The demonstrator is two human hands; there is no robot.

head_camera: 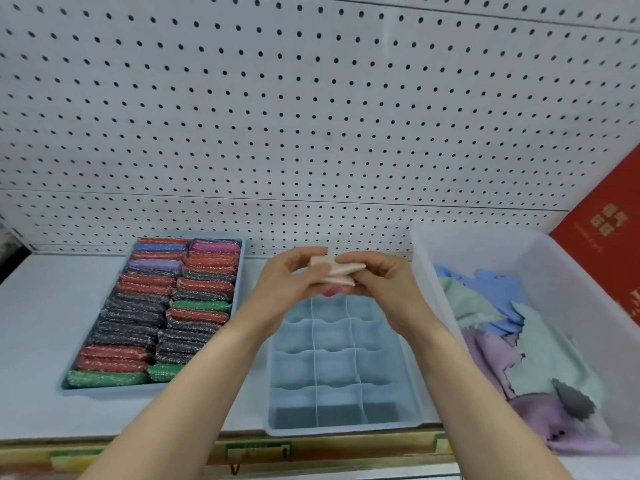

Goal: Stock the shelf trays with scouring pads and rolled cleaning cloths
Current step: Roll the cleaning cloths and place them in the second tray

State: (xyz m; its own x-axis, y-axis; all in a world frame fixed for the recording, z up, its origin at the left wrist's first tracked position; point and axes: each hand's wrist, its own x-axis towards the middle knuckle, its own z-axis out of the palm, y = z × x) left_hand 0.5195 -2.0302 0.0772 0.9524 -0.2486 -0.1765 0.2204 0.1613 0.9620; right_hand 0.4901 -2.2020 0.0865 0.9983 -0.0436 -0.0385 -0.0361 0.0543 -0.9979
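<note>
Both hands (332, 278) raised, pinching pale cloth (337, 270)

We are holding a pale pink cloth (337, 271), folded small, pinched between our left hand (289, 282) and right hand (379, 280) above the far end of the divided blue tray (412, 386), whose visible compartments are sitting empty on the shelf. To its left, a flat blue tray (239, 271) is lying packed with two columns of scouring pads (145, 317) in red, black, green, purple and blue. On the right, loose cloths (526, 344) in blue, mint, lilac and grey are lying heaped in a clear bin (540, 251).
</note>
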